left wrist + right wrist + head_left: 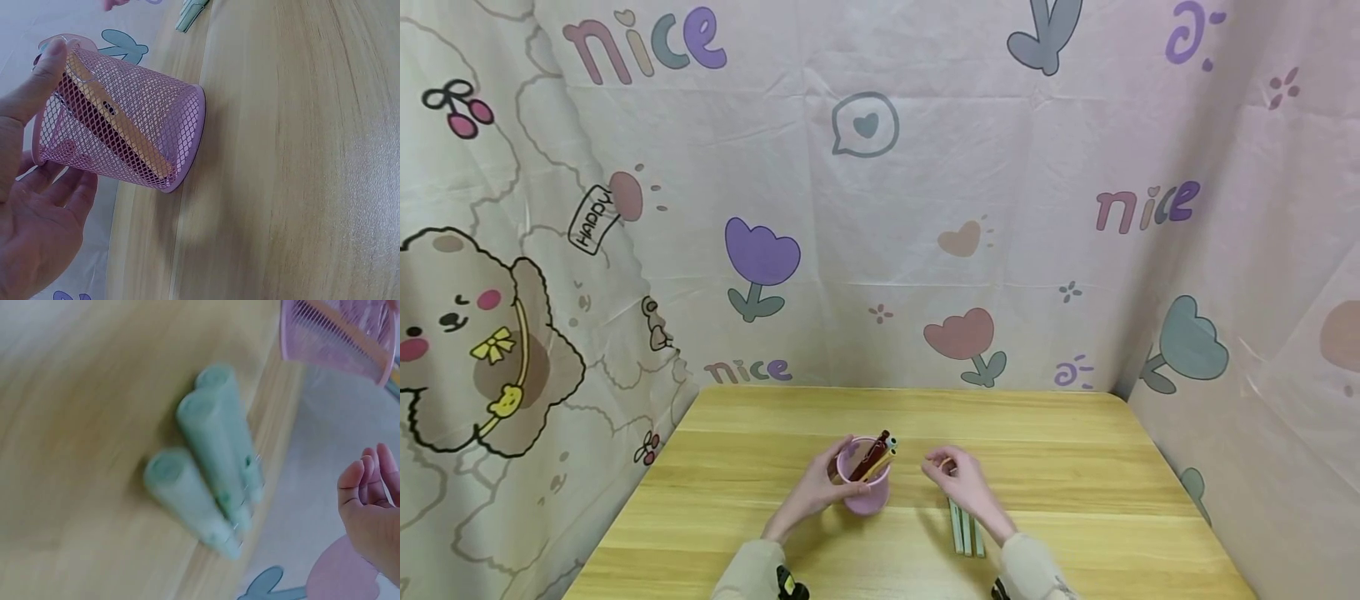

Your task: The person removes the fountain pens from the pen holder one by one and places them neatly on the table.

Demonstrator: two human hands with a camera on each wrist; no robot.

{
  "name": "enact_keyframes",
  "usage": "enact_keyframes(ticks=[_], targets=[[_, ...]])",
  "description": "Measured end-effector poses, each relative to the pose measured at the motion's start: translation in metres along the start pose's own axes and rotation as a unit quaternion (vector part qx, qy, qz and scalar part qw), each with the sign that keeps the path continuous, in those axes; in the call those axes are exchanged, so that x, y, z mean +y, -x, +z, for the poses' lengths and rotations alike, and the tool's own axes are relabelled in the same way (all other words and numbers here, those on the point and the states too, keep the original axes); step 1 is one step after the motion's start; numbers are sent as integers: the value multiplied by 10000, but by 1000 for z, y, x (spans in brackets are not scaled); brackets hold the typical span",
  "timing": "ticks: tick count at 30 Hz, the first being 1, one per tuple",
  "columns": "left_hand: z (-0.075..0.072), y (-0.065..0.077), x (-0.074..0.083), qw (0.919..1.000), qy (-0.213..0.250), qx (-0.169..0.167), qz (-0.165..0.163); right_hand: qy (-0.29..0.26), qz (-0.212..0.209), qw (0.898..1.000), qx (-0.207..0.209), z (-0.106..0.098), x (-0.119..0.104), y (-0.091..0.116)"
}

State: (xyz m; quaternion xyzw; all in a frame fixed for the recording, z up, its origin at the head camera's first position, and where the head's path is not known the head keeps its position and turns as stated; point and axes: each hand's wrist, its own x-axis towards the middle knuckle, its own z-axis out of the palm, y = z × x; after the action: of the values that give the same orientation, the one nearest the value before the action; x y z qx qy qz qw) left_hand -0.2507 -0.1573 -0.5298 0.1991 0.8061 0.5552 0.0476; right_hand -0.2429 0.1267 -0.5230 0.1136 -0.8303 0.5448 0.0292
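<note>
My left hand (812, 493) grips a pink mesh pen holder (868, 503) at its upper part, thumb on the near side and fingers around the far side. The left wrist view shows the holder's mesh wall (134, 84) and the wooden table by its base. Inside stand a dark brown pen (869, 458) and a yellow-orange pen (122, 122). To the right, my right hand (967, 487) hovers with loosely bent fingers, holding nothing visible. Beneath it lie three pale green pens (209, 434), side by side on the table.
The wooden table (760, 417) has its far edge against a hanging cloth (880, 208) printed with flowers and words. More cloth hangs along the left and right sides.
</note>
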Motion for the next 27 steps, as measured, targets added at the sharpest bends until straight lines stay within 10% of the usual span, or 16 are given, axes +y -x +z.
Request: enact_keyframes(ticks=[27], targets=[[1,1,-1,9999,97,24,-11,456,-536,9974,140,46,-26,-19]])
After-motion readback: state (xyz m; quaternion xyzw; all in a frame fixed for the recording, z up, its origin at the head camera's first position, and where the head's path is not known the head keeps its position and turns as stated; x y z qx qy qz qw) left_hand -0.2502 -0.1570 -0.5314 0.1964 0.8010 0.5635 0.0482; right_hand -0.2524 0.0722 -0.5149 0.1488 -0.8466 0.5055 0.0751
